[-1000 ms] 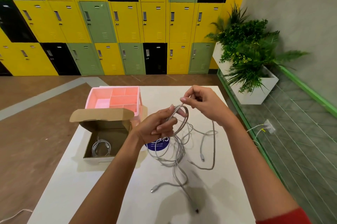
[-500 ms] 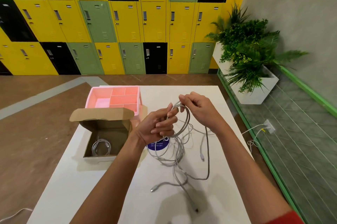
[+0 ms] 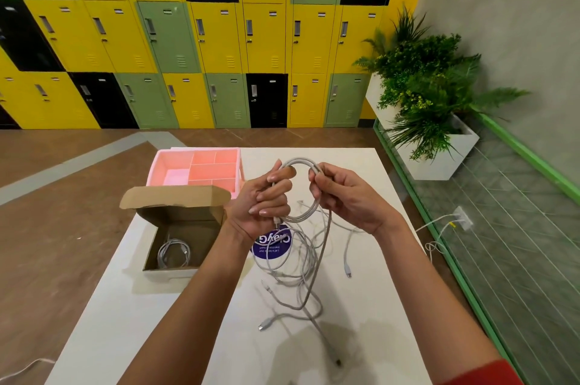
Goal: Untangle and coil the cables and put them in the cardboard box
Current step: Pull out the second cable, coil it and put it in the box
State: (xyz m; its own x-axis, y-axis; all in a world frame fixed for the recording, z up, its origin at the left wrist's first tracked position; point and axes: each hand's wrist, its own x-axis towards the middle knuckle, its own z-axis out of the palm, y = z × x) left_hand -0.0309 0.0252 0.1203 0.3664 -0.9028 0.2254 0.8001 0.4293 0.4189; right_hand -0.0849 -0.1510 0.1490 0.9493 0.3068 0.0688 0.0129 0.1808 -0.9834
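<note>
Head cam: one coil (image 3: pixel 173 254) is stowed in the cardboard box (image 3: pixel 171 271), left. Another cable (image 3: pixel 303 161) is clamped by curled fingers of left hand (image 3: pixel 266 199) and right hand (image 3: pixel 342 196) — tangle (image 3: pixel 295 265) not yet sorted.

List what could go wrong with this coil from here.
The tail below the loop runs into the tangle on the table, so winding on may tighten knots or drag the pile. The loop, held by left hand and right hand, may spring open on the way to the cardboard box.
</note>
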